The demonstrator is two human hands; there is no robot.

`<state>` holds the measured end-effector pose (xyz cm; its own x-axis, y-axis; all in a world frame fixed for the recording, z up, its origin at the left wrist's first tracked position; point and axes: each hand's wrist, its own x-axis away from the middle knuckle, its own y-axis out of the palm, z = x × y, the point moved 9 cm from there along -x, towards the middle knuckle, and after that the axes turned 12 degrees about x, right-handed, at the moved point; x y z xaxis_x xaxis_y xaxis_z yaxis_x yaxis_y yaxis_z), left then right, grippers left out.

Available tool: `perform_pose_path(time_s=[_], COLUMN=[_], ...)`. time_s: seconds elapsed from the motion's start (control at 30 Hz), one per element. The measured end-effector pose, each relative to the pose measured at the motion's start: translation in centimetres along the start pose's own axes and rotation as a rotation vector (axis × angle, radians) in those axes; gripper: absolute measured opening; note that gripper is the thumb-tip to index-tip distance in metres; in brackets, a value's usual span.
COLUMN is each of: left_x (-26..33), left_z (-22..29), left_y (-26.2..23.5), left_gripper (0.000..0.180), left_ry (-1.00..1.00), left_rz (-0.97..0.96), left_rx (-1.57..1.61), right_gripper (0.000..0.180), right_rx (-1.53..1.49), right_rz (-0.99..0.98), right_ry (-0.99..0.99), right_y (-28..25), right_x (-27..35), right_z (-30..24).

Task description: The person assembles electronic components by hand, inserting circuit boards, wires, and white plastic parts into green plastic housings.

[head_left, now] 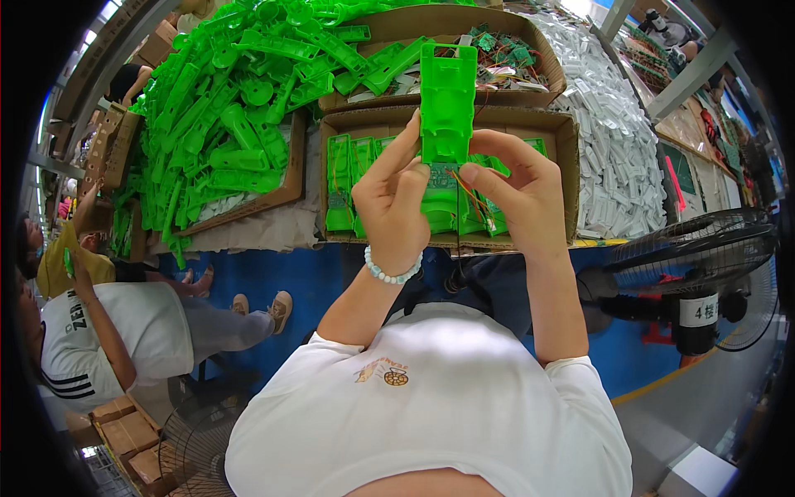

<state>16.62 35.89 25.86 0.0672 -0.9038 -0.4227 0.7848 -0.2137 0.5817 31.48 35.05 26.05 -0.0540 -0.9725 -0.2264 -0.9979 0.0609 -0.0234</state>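
A long green plastic housing (448, 101) stands upright in front of me, its hollow side facing me. My left hand (392, 203) is closed on its lower left edge, thumb at the small green circuit board (441, 176) at the bottom. Thin red, yellow and dark wires (474, 200) trail down from that board. My right hand (523, 192) pinches at the board's right end, where the wires start; the fingertips partly hide the contact. Both hands are above a cardboard box (566, 170) holding several more green housings (340, 178), some with boards in them.
A large heap of green plastic parts (236, 124) lies to the left. Behind, a second cardboard box (397, 25) contains wired circuit boards (507, 54). Many white plastic pieces (611, 145) are piled at the right, above a black fan (691, 273). Another person (124, 335) works at far left.
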Motion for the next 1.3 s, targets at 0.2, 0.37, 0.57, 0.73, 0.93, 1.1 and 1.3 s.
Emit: perform_pose_path(time_s=[0.2, 0.37, 0.57, 0.73, 0.93, 1.1, 1.3], left_x=[0.3, 0.1, -1.0, -3.1, -4.6, -4.9, -5.5], left_z=[0.1, -0.1, -2.0, -0.4, 1.1, 1.1, 1.8], left_y=[0.6, 1.1, 1.4, 2.1, 1.6, 0.4, -2.3], left_gripper=[0.047, 0.047, 0.046, 0.048, 0.041, 0.037, 0.037], left_ry=[0.008, 0.023, -0.055, -0.043, -0.098, -0.117, -0.07], left_rz=[0.013, -0.036, -0.034, -0.016, -0.009, 0.019, 0.133], left_rx=[0.037, 0.007, 0.142, 0.122, 0.289, 0.296, 0.273], right_gripper=[0.033, 0.03, 0.03, 0.032, 0.02, 0.016, 0.023], right_rx=[0.009, 0.057, 0.065, 0.169, 0.584, 0.243, -0.034], right_rz=[-0.076, -0.038, 0.001, -0.139, -0.277, -0.176, -0.16], right_ry=[0.017, 0.004, 0.003, -0.117, -0.05, 0.086, 0.044], right_y=[-0.2, -0.7, -1.8, -2.9, -1.4, -2.0, -2.1], right_x=[0.6, 1.1, 0.0, 0.1, 1.7, 1.7, 0.9], right_z=[0.0, -0.1, 0.2, -0.5, 2.5, 4.3, 3.0])
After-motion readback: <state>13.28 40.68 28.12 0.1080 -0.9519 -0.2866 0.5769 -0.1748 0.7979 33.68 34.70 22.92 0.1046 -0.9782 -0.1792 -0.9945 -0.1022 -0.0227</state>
